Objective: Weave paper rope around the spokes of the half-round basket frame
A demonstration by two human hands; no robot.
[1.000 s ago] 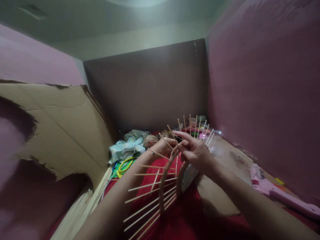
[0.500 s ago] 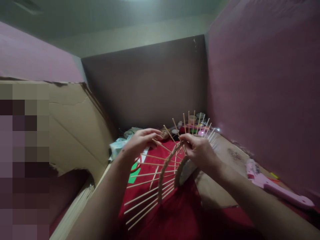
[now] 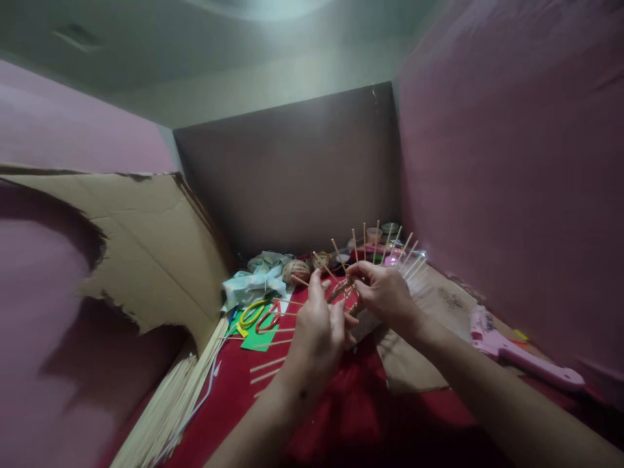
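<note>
A round frame of thin wooden sticks point(image 3: 364, 242) fans out above the red cloth, with a twine-wrapped band point(image 3: 337, 291) crossing the sticks. My right hand point(image 3: 385, 296) pinches the band near its top, thumb and forefinger together; any loose strand there is too small to make out. My left hand point(image 3: 319, 325) is around the near left side of the frame, thumb up, and its fingers curl past the band. The left hand covers much of the lower band, and several stick ends show to its left.
Balls of twine point(image 3: 296, 272) and a pale blue cloth point(image 3: 256, 286) lie behind. Yellow-handled scissors point(image 3: 251, 315) and red-handled scissors point(image 3: 268, 317) rest on green paper point(image 3: 258, 341). Bundled sticks point(image 3: 170, 403) lie left, torn cardboard point(image 3: 151, 253) stands beyond; a pink glue gun point(image 3: 526, 361) lies right.
My left hand has moved down and right from the outer stick tips onto the frame's band. My right hand stays pinched near the band's top. The view has shifted slightly.
</note>
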